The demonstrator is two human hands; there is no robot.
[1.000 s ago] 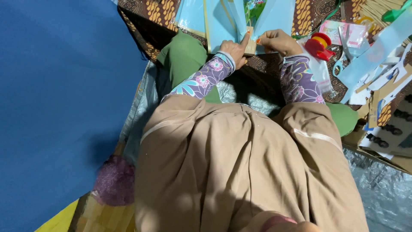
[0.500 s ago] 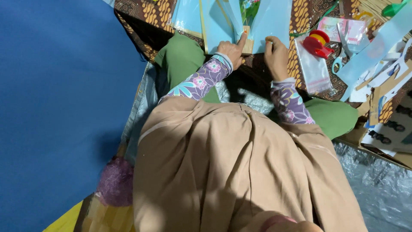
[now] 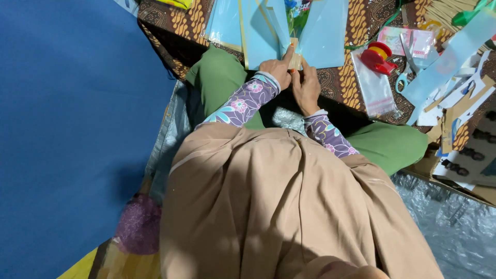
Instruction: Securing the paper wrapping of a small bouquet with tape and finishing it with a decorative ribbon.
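I sit cross-legged in green trousers and a tan garment. My left hand and my right hand meet at the lower end of a small bunch wrapped in light blue paper sheets. Both hands pinch the tan stem end of the bunch, fingers closed on it. The blue sheets fan out above the hands over a brown patterned cloth. Green and blue flower parts show inside the wrap.
A red tape dispenser, a clear plastic bag, scissors and paper scraps lie to the right. A blue wall or mat fills the left. Silver foil sheeting lies at the lower right, a purple mesh bundle at lower left.
My right hand has moved left from the blue sheet to join the left hand at the stem end. The view has shifted slightly.
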